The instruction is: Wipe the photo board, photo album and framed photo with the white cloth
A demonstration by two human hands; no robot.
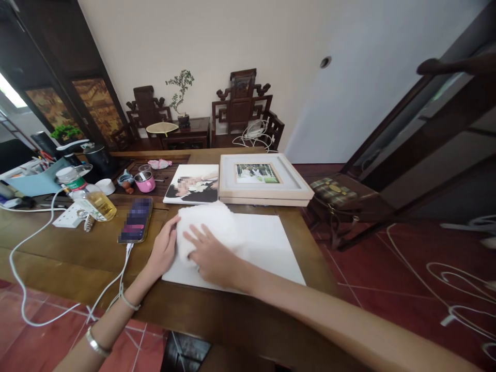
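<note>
A flat white board [263, 245] lies on the wooden table [77, 253] in front of me. A fluffy white cloth [211, 222] rests on the board's left part. My right hand [211, 256] lies on the cloth with its fingers stretched out flat. My left hand [165, 248] rests at the board's left edge, fingers extended against the side of the cloth. A bracelet sits on my left wrist.
A phone [135, 219] on a white cable lies left of the board. Behind stand a photo print [191, 183], a stacked pale picture frame [265, 178], a pink cup [145, 182] and a bottle [87, 196]. Carved wooden chairs [242, 106] line the wall. Cables trail on the red floor.
</note>
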